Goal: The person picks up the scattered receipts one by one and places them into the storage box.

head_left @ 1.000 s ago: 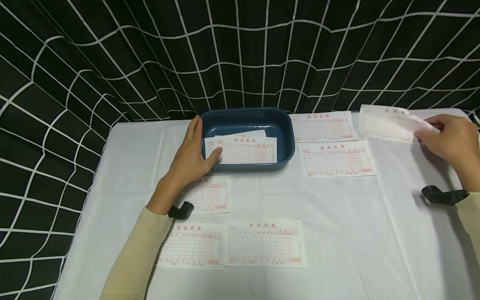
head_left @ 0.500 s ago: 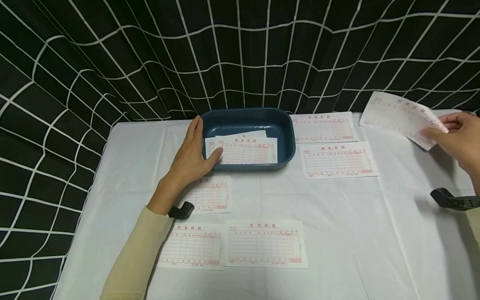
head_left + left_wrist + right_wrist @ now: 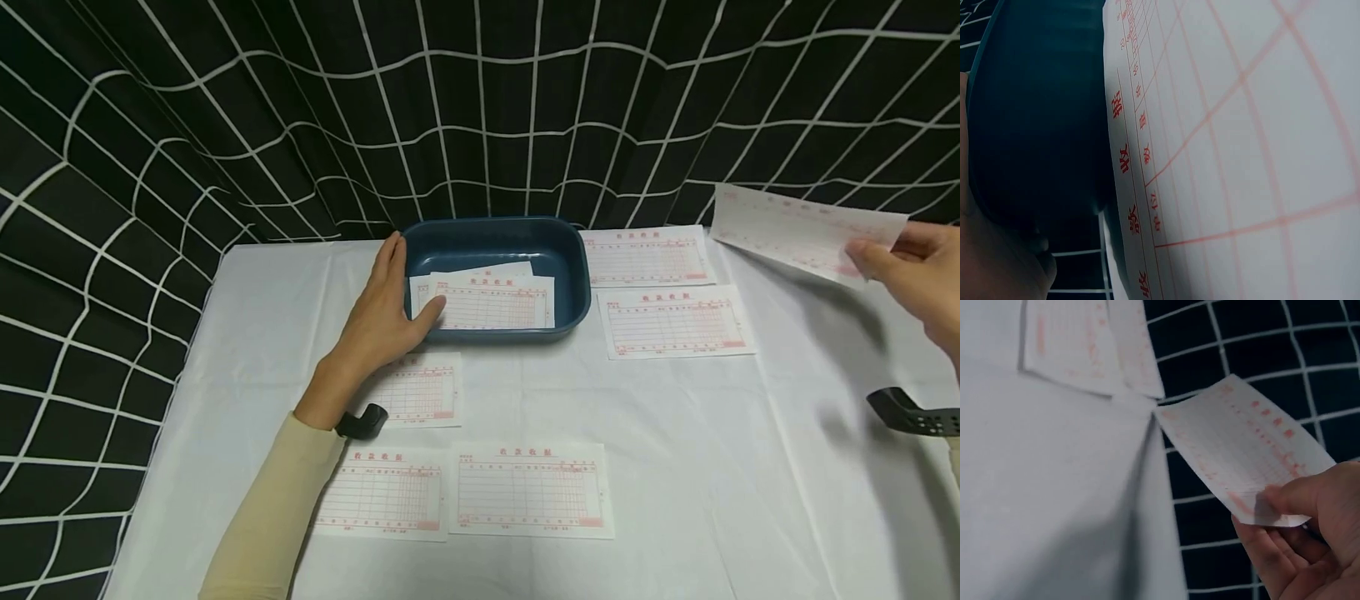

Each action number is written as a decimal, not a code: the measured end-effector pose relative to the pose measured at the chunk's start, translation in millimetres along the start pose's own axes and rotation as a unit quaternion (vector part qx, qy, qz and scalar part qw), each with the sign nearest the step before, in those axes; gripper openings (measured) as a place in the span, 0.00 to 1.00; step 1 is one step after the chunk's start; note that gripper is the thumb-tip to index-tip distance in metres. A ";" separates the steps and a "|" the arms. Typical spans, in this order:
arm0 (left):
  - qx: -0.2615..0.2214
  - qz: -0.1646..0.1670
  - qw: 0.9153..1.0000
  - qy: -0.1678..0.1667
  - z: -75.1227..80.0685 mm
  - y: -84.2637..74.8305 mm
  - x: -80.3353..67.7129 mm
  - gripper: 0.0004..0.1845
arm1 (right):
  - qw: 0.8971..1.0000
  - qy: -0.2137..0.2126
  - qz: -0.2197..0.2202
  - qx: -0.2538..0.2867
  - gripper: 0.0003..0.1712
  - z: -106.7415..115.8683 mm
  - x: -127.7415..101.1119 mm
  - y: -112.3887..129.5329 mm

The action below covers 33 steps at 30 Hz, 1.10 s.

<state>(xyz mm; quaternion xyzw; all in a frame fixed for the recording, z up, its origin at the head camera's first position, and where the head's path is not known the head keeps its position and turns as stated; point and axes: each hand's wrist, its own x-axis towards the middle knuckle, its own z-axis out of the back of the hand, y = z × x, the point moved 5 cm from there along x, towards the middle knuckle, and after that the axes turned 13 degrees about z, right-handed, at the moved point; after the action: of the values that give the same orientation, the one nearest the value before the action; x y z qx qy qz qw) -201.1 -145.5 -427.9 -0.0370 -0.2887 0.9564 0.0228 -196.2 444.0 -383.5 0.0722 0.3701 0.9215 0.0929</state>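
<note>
Worktop [image 3: 525,400] draped in white cloth, black gridded curtain [image 3: 225,125] behind. Blue tray [image 3: 573,275] near the rear edge, left of centre, holding two overlapping slips [image 3: 495,302]. Five more slips flat on the cloth: two by the rear edge right of the tray [image 3: 648,256], [image 3: 675,321], one just in front of the tray under the left wrist [image 3: 420,392], two side by side toward the front edge [image 3: 382,492], [image 3: 528,487]. Eighth slip [image 3: 795,229] lifted clear of the worktop near the rear right corner, higher and flatter than half a second ago, when it tilted lower. Right hand [image 3: 911,279] pinching that slip at its right end, thumb on top, fingers curled beneath. Left hand [image 3: 378,312] unmoved, fingers straight along the tray's left wall, thumb resting on the slips inside.
</note>
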 end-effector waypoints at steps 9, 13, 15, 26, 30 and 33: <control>-0.003 0.000 1.000 0.001 1.3 0.1 -1.2 0.53 | 0.995 -0.077 0.024 0.061 0.20 6.7 -9.1 41.4; -0.005 -0.001 1.000 0.002 1.2 -0.1 -1.4 0.53 | 0.989 -0.102 0.044 0.093 0.21 3.6 -15.2 58.3; -0.006 -0.002 1.000 0.001 1.1 -0.3 -1.2 0.53 | 0.989 -0.103 0.056 0.095 0.19 1.4 -18.8 66.7; -0.003 -0.003 1.000 0.000 0.0 -0.4 0.8 0.54 | 0.986 -0.045 0.095 0.130 0.14 -18.8 -28.8 105.1; 0.002 0.002 1.000 0.001 0.4 -0.2 0.8 0.54 | 0.983 -0.012 0.120 0.137 0.13 -33.0 -31.6 118.5; 0.004 0.005 1.000 0.001 0.3 0.1 0.7 0.53 | 0.983 0.015 0.135 0.127 0.13 -45.8 -33.3 128.3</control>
<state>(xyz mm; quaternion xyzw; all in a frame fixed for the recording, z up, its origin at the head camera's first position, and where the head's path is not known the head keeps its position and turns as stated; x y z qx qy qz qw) -201.8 -145.7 -427.7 -0.0393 -0.2852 0.9575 0.0188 -188.2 315.0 -329.2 0.1188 0.4723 0.8721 -0.0479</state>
